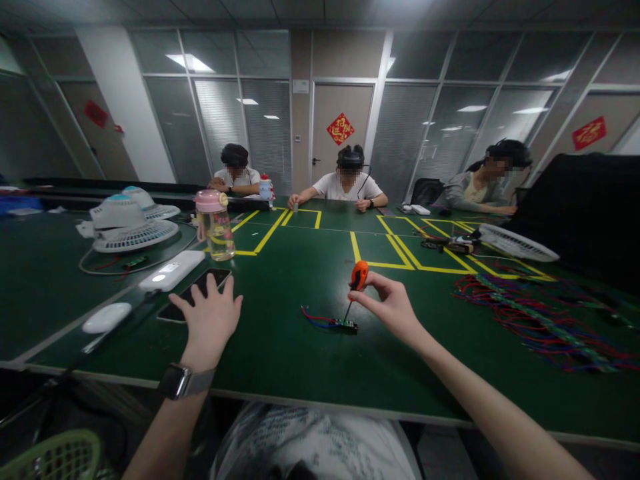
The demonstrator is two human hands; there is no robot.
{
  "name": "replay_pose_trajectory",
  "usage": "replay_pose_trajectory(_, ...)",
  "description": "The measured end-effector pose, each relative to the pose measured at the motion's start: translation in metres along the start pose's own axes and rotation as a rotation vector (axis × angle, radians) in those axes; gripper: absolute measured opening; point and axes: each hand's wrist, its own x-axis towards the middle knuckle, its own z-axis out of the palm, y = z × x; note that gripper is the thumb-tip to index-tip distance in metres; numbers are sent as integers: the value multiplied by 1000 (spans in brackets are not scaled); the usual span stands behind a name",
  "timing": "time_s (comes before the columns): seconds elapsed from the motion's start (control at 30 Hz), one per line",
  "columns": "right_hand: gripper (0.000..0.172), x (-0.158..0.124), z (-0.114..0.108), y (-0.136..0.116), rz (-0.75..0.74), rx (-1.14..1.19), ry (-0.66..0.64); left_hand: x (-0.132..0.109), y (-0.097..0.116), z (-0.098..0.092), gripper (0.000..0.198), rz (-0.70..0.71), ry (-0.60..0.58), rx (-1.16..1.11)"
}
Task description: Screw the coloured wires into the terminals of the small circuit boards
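My right hand (pixel 387 300) pinches an orange and black screwdriver (pixel 359 275) between thumb and fingers. The screwdriver leans slightly, its tip down on a small green circuit board (pixel 344 325) with red and blue wires (pixel 317 319) running off to its left. My left hand (pixel 213 317) lies palm down with fingers spread, over and beside a dark phone (pixel 193 297) on the green table (pixel 280 367). A watch is on the left wrist.
A pink-lidded bottle (pixel 215 227), a white power strip (pixel 173 270) and white fans (pixel 130 223) are on the left. Many wired boards (pixel 545 320) lie at the right. Three people (pixel 347 187) sit across the table, near yellow tape outlines (pixel 395 250).
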Motion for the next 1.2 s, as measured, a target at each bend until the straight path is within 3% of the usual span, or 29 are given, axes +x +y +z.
replay_pose_trajectory(0.27, 16, -1, 1, -1, -6, -6, 4, 2, 0, -2, 52, -2, -71, -38)
replay_pose_trajectory(1.2, 17, -1, 1, 0, -20, -17, 7, 4, -3, 14, 58, -3, -118, -194)
